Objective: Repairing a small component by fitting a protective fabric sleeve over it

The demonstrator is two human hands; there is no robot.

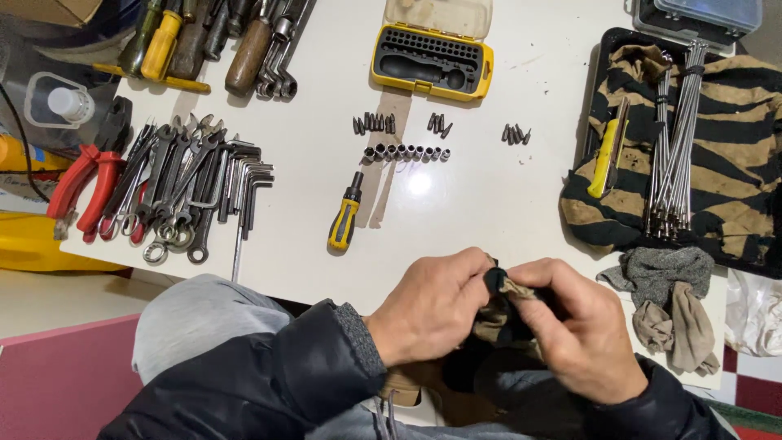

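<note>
At the near edge of the white tabletop (456, 212), both hands meet over a crumpled tan-and-black rag (498, 319). The left hand (432, 305) has its fingers curled tight around the cloth, and the right hand (582, 326) pinches the rag's upper fold between thumb and fingers, so a small dark tip (494, 279) pokes out between the two hands; what it is cannot be told.

Just beyond the hands lies a short yellow-and-black screwdriver handle (344, 216). Farther off sit a row of small sockets (406, 152) and loose bits (373, 123), with an open yellow bit case (432, 61) at the far edge. To the left lie a heap of wrenches (175, 187), hex keys (248, 183) and red-handled pliers (81, 191). To the right, a striped cloth (733, 163) carries a bundle of long metal rods (676, 147), with grey and beige rags (672, 297) near it.
</note>
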